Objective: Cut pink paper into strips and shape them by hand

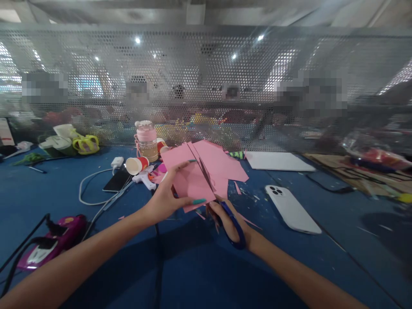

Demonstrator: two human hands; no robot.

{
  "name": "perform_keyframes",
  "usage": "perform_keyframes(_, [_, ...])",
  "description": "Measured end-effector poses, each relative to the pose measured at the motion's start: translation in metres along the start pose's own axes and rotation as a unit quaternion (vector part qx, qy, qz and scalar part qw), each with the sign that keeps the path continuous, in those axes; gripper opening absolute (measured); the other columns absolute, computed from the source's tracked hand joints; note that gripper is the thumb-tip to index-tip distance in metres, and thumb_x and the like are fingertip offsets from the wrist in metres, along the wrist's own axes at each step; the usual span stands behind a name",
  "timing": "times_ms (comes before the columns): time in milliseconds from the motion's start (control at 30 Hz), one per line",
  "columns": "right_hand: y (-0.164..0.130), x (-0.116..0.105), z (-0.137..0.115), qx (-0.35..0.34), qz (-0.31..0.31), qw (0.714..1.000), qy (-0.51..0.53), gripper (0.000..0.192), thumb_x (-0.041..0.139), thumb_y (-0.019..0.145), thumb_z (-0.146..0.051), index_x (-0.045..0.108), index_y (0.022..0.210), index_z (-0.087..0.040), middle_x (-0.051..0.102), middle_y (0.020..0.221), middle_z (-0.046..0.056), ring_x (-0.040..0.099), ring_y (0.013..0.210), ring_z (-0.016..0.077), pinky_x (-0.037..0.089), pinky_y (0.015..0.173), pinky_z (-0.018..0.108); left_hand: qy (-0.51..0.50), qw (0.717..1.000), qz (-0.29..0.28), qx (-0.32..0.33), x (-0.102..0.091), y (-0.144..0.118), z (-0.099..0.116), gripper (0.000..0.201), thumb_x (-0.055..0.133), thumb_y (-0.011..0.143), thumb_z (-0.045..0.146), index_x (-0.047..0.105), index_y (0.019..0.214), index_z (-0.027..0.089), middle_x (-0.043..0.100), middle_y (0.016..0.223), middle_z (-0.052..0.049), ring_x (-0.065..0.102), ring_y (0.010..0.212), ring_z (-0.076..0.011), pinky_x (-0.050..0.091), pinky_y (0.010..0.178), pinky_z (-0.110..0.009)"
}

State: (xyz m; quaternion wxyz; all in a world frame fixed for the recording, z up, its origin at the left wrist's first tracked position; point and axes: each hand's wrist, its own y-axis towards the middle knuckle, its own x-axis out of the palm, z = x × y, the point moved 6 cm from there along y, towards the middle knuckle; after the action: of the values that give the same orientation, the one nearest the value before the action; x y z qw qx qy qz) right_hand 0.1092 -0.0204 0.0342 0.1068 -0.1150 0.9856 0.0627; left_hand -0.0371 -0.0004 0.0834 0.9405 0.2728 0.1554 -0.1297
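My left hand [165,195] pinches a pink sheet of paper [189,176] above a blue table [193,266], thumb on top and fingers behind it. My right hand [230,221] grips blue-handled scissors [233,225]. Their blades [206,174] reach up into the pink sheet along a cut line. More pink sheets [222,165] lie just behind on the table. Small pink scraps [238,188] are scattered around them.
A white phone [291,208] lies face down to the right. A glue gun [144,180], red paper cup [137,165], pink-lidded bottle [147,141], dark phone with white cable [116,180] and purple device [53,242] sit left. A perforated metal screen [206,86] closes the back.
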Motion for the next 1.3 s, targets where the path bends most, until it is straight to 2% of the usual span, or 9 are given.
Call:
perform_keyframes(433, [-0.001,-0.005,-0.005,-0.053,0.023,0.997,-0.047,0.036,0.042,0.079,-0.054,0.05,0.069,-0.02,0.044,0.054,-0.002,0.042,0.051,0.013,0.036,0.049,0.026,0.011,1.0,-0.004,0.005,0.0,0.001,0.001,0.076,0.072,0.063,0.029,0.033,0.129,0.024,0.038,0.135,-0.009,0.036,0.123,-0.0288,0.031,0.102,-0.047])
perform_keyframes(733, [0.0,-0.003,0.009,-0.018,0.015,1.0,-0.008,0.04,0.041,0.077,-0.06,0.047,0.068,-0.021,0.035,0.048,-0.006,0.036,0.042,0.0104,0.03,0.039,0.024,0.036,0.999,-0.008,-0.003,-0.002,0.003,0.007,0.076,0.072,0.062,0.029,0.034,0.127,0.021,0.038,0.134,-0.011,0.033,0.125,-0.0278,0.028,0.104,-0.045])
perform_keyframes(933, [-0.001,-0.002,0.004,-0.029,0.008,0.999,-0.012,0.04,0.041,0.077,-0.059,0.047,0.069,-0.021,0.037,0.048,-0.006,0.036,0.041,0.01,0.031,0.039,0.024,0.031,0.999,-0.011,-0.003,-0.001,0.003,0.008,0.075,0.072,0.062,0.028,0.035,0.127,0.021,0.038,0.135,-0.012,0.033,0.126,-0.0294,0.028,0.104,-0.048])
perform_keyframes(1300, [-0.001,-0.001,0.012,-0.022,-0.006,1.0,0.006,0.036,0.042,0.08,-0.055,0.047,0.072,-0.02,0.035,0.045,-0.008,0.036,0.037,0.0086,0.031,0.037,0.022,0.029,0.999,-0.019,-0.006,-0.003,0.005,0.01,0.076,0.072,0.061,0.027,0.035,0.127,0.021,0.039,0.133,-0.011,0.036,0.122,-0.0305,0.03,0.101,-0.049])
